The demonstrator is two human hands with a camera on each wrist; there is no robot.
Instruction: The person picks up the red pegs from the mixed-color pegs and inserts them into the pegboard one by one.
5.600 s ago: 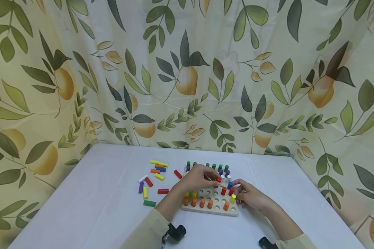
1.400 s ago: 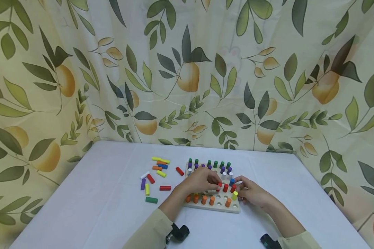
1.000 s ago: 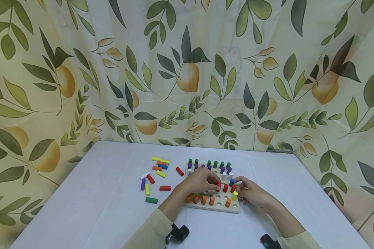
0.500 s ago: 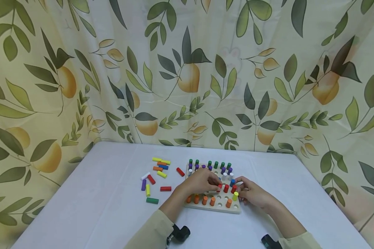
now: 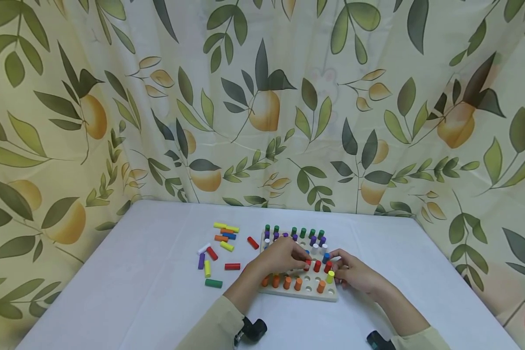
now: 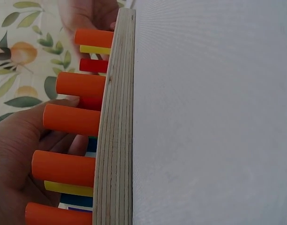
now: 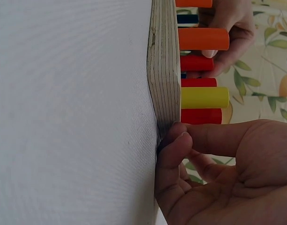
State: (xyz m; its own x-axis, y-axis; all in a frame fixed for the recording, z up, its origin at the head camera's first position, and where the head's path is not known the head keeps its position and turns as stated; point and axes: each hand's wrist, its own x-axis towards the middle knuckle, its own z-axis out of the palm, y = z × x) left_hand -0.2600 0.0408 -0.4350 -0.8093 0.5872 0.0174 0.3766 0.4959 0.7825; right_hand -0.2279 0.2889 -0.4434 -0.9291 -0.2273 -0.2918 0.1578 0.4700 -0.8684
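Note:
A light wooden pegboard (image 5: 284, 291) on the white table bears rows of upright coloured pegs. Over its middle, my left hand (image 5: 282, 255) pinches a red peg (image 5: 307, 265), which stands upright in line with two other red pegs (image 5: 317, 266) to its right. The left wrist view shows this hand (image 6: 17, 154) behind the row of orange pegs (image 6: 63, 168), its fingertips partly hidden. My right hand (image 5: 354, 273) holds the board's right edge, close to a yellow peg (image 5: 330, 277). In the right wrist view its thumb and forefinger meet at the board's corner (image 7: 169, 117).
Left of the board lie several loose pegs: red (image 5: 232, 266), green (image 5: 213, 283), purple (image 5: 201, 261), white (image 5: 203, 248), blue (image 5: 229, 236), yellow and orange ones. Green pegs (image 5: 303, 232) line the board's far edge. A leaf-and-fruit patterned curtain (image 5: 262, 146) hangs behind the table.
Since the oldest frame, my left hand has lowered the red peg toward me, bringing it into the red row. My right hand has stayed at the board's edge. Over the last second, almost nothing moved.

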